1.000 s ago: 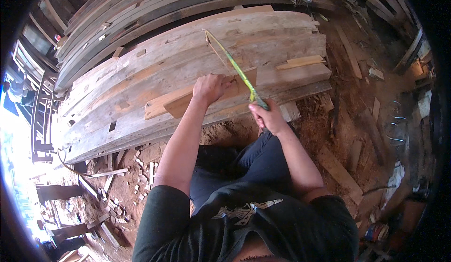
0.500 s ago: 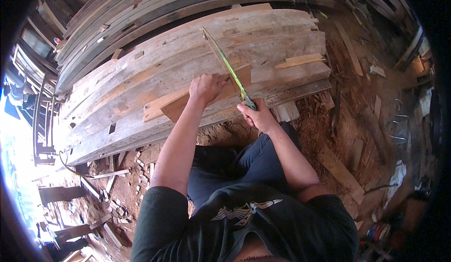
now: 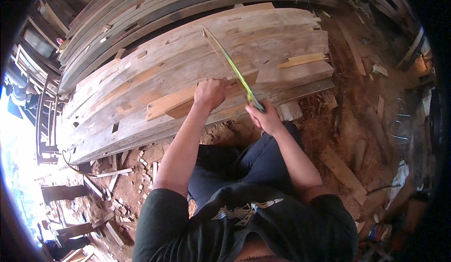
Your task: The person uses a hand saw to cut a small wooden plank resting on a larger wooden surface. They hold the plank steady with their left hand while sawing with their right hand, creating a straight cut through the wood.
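Note:
My right hand (image 3: 266,117) is closed round the handle of a bow saw (image 3: 233,68) with a yellow-green frame. Its thin blade runs away from me, to the far left, and crosses a light brown board (image 3: 181,110) near that board's right end. My left hand (image 3: 211,93) grips the same board just left of the blade, fingers curled over its top; the fingertips are partly hidden. Against the far side of this board lies another light piece of wood (image 3: 162,103). Both rest near the front edge of a broad surface of thick planks (image 3: 174,57).
A split wood strip (image 3: 300,61) lies at the plank surface's right end. Long stacked beams (image 3: 155,8) run behind. Wood offcuts (image 3: 120,210) litter the dirt floor at left; loose boards (image 3: 343,170) lie at right. A dark metal frame (image 3: 46,121) stands far left.
The saw's handle and my right hand have shifted slightly to the right. My left hand has moved a little right and nearer, and the gripped board shows less of its near face.

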Demonstrator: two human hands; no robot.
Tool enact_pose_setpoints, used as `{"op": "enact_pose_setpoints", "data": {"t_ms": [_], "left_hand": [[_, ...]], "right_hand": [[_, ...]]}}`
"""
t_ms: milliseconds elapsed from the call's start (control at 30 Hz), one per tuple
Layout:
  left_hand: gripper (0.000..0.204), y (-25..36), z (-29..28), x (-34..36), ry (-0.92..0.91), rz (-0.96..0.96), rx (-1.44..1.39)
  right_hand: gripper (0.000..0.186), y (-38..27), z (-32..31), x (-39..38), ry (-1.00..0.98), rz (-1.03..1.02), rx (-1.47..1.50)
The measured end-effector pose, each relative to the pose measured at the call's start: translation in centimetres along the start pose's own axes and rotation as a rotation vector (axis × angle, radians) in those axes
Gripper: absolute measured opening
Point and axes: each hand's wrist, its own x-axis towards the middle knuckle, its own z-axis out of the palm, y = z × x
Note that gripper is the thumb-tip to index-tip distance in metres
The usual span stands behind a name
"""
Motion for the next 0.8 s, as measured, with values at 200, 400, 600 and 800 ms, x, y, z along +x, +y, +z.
{"op": "enact_pose_setpoints", "data": {"t_ms": [200, 400, 600, 800], "left_hand": [[0.044, -0.8, 0.0, 0.3, -0.091, -0.059, 0.061], [0.049, -1.7, -0.1, 1.2, -0.064, -0.059, 0.077], [0.046, -1.2, -0.5, 1.2, -0.111, -0.021, 0.047], [0.042, -1.1, -0.5, 0.2, -0.084, -0.076, 0.034]], "right_hand": [[0.042, 0.6, 1.0, 2.6, -0.017, 0.057, 0.008], [0.028, 1.8, 0.6, -2.1, -0.036, 0.074, 0.226], [0.028, 2.1, 0.7, -0.4, 0.047, -0.027, -0.029], [0.042, 1.0, 1.6, 5.2, -0.027, -0.016, -0.074]]}}
